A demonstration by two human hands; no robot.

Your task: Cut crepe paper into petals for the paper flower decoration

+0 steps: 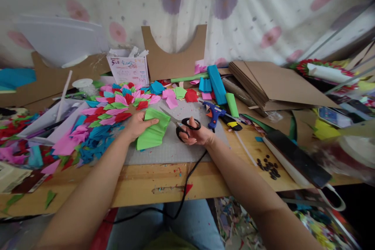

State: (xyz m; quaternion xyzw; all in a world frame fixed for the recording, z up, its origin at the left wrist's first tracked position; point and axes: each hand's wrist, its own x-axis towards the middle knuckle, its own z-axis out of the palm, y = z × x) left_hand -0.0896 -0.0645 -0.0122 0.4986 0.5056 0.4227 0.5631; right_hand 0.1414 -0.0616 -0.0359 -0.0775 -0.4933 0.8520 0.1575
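Observation:
My left hand [141,124] pinches a piece of light green crepe paper [152,134] near its upper left edge, thumb on top. The sheet hangs over the grey cutting mat [187,154]. Black-handled scissors [191,124] sit in my right hand [199,134], fingers through the handle loops. Their blades are parted and point left, close to the green paper's right edge. To the left of the paper lies a heap of pink, red, green and blue paper petals [117,111]. Cut squares of pink, green and red paper [179,92] lie behind the mat.
A blue glue gun [215,114] rests right of the scissors beside a yellow-black cutter [233,124]. Brown cardboard sheets [281,84] are stacked at back right. A phone [299,156] and several dark beads [271,168] lie on the right. A black cord [191,172] crosses the table's front edge.

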